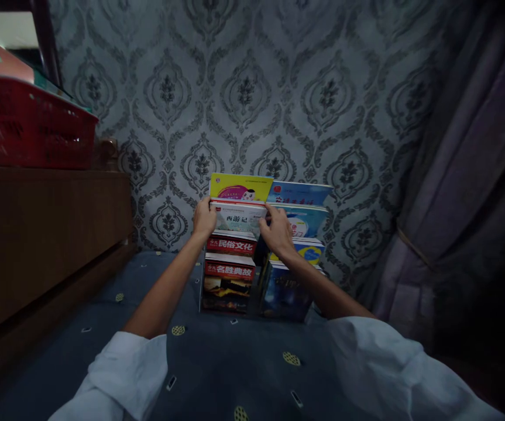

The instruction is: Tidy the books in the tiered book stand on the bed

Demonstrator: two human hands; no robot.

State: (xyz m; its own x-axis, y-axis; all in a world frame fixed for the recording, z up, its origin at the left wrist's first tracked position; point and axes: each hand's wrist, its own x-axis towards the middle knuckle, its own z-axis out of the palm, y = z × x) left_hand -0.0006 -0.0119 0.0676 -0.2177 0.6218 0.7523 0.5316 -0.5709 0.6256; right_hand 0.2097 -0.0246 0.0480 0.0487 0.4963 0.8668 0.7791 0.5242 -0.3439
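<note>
White sleeves (120,374) nearest, both bare forearms reaching out over blue bed cover (217,362). White book (239,219) sits in second tier of tiered book rack (256,257) against patterned wall (278,88). Left hand (203,218) grip clamped on book's left edge, right hand (277,231) grip clamped on its right edge, book between them. Yellow book (240,187) just above, red books (231,242) below. Red basket (28,123) on wooden cabinet (37,234) far left, curtain (463,204) right.

Red basket (33,123); grey damask wallpaper (243,88); seemingly purple curtain (449,193).
</note>
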